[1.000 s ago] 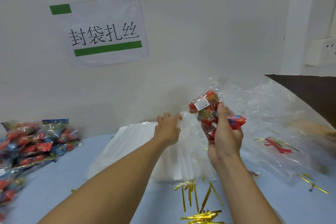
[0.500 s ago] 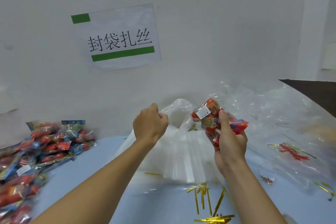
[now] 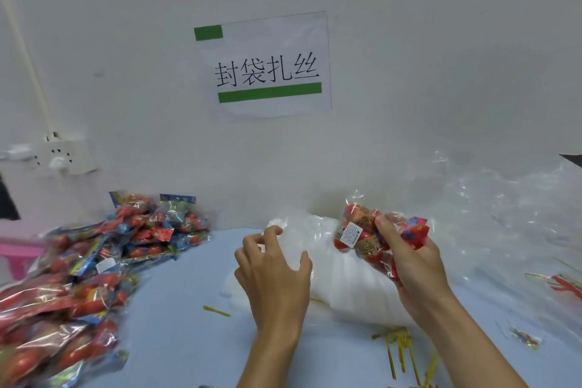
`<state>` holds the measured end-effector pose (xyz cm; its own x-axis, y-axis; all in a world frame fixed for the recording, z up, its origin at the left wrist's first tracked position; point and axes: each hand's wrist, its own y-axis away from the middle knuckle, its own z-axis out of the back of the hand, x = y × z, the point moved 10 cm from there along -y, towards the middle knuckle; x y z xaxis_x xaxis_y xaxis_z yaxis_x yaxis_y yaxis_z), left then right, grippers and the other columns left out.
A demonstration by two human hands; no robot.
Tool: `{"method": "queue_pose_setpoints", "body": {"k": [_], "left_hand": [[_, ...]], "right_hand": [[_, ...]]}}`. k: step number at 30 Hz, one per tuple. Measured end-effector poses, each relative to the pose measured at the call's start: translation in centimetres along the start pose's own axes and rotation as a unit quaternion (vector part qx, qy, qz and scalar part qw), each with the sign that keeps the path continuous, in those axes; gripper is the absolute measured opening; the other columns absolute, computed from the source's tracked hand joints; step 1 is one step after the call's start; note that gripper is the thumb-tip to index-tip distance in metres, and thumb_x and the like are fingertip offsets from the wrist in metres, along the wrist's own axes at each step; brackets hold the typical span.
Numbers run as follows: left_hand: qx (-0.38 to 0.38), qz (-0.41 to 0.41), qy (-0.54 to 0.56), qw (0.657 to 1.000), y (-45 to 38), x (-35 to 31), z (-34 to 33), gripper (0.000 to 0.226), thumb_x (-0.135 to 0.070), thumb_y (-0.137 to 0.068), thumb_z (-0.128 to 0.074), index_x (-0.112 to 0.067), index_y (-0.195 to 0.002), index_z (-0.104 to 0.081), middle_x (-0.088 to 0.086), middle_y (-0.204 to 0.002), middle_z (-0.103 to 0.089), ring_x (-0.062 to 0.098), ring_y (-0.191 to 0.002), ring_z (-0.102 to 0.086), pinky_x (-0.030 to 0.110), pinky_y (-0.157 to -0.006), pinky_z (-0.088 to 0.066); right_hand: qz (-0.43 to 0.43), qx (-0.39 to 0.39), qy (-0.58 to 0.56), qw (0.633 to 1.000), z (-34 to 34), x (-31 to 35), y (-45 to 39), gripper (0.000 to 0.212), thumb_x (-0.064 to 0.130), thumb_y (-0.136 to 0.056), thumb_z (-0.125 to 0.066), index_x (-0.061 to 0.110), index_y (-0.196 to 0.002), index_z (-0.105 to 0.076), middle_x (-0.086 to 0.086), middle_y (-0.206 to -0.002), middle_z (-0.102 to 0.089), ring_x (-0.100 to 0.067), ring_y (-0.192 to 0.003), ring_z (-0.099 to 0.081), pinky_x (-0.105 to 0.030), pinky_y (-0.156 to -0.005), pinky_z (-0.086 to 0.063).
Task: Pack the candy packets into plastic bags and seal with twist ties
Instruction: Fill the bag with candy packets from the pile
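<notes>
- Red candy packets point(image 3: 367, 236) sit bunched in the right hand point(image 3: 412, 264), raised above the desk point(image 3: 176, 321); the thumb and curled fingers form a grip clamped round the bundle, whose white label faces the camera.
- Left hand point(image 3: 274, 274) hovers over the stack of plastic bags point(image 3: 349, 290), fingers bent and spread; whether its fingertips point(image 3: 277, 231) pinch the top film I cannot tell, as the clear plastic there is hard to make out.
- That white stack lies on the pale blue desk between and beyond the two hands, near the wall.
- Gold twist ties point(image 3: 403, 353) lie scattered on the desk just in front of the stack, below the right forearm; one loose tie point(image 3: 216, 311) lies apart, to the left of the left wrist.
- Heaped packets point(image 3: 94, 258) in red and blue cover the desk's left side.
- Crumpled clear film point(image 3: 504, 224) spreads over the right side.
- On the wall hangs a paper sign point(image 3: 267, 69) with green bars, and a socket point(image 3: 59, 153) at left.
</notes>
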<state>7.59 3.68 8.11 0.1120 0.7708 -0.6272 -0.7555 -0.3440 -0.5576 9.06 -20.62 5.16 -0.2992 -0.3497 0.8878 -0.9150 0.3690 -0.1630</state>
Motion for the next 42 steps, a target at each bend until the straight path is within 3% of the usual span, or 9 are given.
{"method": "queue_pose_setpoints", "body": {"k": [5,9,15,20,23,26,32,37,42], "left_hand": [[0.041,0.055,-0.005,0.998,-0.9,2.9,-0.5,0.042,-0.024,-0.09,-0.067,-0.021,-0.128,-0.049,0.002,-0.127,-0.043,0.022,-0.117,-0.04,0.029,-0.088,-0.036],[0.045,0.069,0.092,0.992,-1.6,3.4,-0.4,0.017,-0.007,-0.093,-0.057,-0.02,-0.103,-0.053,0.001,-0.11,-0.052,0.016,-0.09,-0.047,0.021,-0.069,-0.027],[0.053,0.014,0.161,0.985,-1.8,1.3,-0.2,0.01,-0.018,-0.094,-0.062,-0.021,-0.089,-0.053,-0.005,-0.095,-0.056,0.011,-0.084,-0.052,0.024,-0.07,-0.038],[0.04,0.072,0.261,0.962,-2.5,2.3,0.7,0.018,-0.026,-0.095,-0.062,-0.018,-0.079,-0.059,-0.007,-0.082,-0.062,-0.008,-0.078,-0.055,0.008,-0.057,-0.041],[0.063,0.036,0.258,0.963,-1.9,0.6,0.3,0.019,-0.027,-0.093,-0.064,-0.02,-0.077,-0.058,-0.007,-0.082,-0.062,0.002,-0.08,-0.058,0.017,-0.064,-0.045],[0.086,-0.051,0.221,0.97,-1.1,-1.8,-0.2,0.016,-0.022,-0.089,-0.066,-0.026,-0.078,-0.056,-0.007,-0.091,-0.058,0.009,-0.09,-0.054,0.014,-0.072,-0.041],[0.074,-0.187,0.173,0.964,0.4,-4.8,0.2,0.016,-0.021,-0.091,-0.068,-0.034,-0.091,-0.058,-0.012,-0.099,-0.047,0.007,-0.099,-0.043,0.012,-0.08,-0.037],[0.106,-0.235,0.198,0.946,1.2,-6.3,0.2,0.015,-0.007,-0.088,-0.069,-0.021,-0.088,-0.065,-0.007,-0.089,-0.059,0.008,-0.086,-0.054,0.015,-0.076,-0.042],[0.148,-0.238,0.228,0.932,1.3,-6.3,-0.1,0.017,-0.006,-0.084,-0.072,-0.021,-0.093,-0.07,-0.013,-0.095,-0.068,0.002,-0.096,-0.06,0.01,-0.087,-0.042]], "right_hand": [[-0.002,0.039,0.023,0.999,-1.1,-0.3,0.4,0.019,0.022,-0.09,-0.07,0.011,-0.106,-0.071,-0.012,-0.098,-0.077,-0.032,-0.092,-0.075,-0.044,-0.077,-0.06],[-0.004,0.11,0.006,0.994,-2.8,-0.2,0.9,0.023,0.026,-0.084,-0.069,0.012,-0.102,-0.073,-0.013,-0.098,-0.077,-0.028,-0.086,-0.075,-0.034,-0.064,-0.059],[-0.079,0.24,0.04,0.967,-5.0,-1.6,2.3,0.039,0.034,-0.08,-0.072,0.009,-0.11,-0.072,-0.019,-0.104,-0.073,-0.029,-0.084,-0.071,-0.033,-0.062,-0.054],[-0.046,0.225,0.188,0.955,-4.8,-2.4,2.3,0.044,0.034,-0.078,-0.078,0.011,-0.114,-0.069,-0.014,-0.098,-0.076,-0.03,-0.087,-0.073,-0.044,-0.072,-0.056],[-0.044,0.234,0.223,0.945,-5.7,-3.0,2.8,0.036,0.032,-0.085,-0.077,0.013,-0.114,-0.068,-0.013,-0.091,-0.077,-0.027,-0.08,-0.071,-0.042,-0.069,-0.052],[-0.025,0.185,0.234,0.954,-5.6,-2.9,2.6,0.037,0.037,-0.085,-0.078,0.013,-0.111,-0.067,-0.012,-0.088,-0.077,-0.023,-0.074,-0.07,-0.04,-0.064,-0.053],[0.004,-0.045,0.138,0.989,-1.6,-2.2,1.2,0.022,0.034,-0.082,-0.078,0.016,-0.094,-0.073,-0.003,-0.083,-0.077,-0.023,-0.077,-0.075,-0.038,-0.065,-0.061],[-0.031,-0.03,0.078,0.996,-1.8,-2.4,1.1,0.016,0.019,-0.085,-0.074,0.009,-0.098,-0.073,-0.015,-0.095,-0.076,-0.032,-0.088,-0.074,-0.045,-0.079,-0.061],[-0.017,-0.103,0.002,0.995,-0.4,-1.6,1.4,0.014,0.007,-0.086,-0.071,0.005,-0.1,-0.07,-0.016,-0.093,-0.074,-0.022,-0.076,-0.07,-0.029,-0.058,-0.06]]}}
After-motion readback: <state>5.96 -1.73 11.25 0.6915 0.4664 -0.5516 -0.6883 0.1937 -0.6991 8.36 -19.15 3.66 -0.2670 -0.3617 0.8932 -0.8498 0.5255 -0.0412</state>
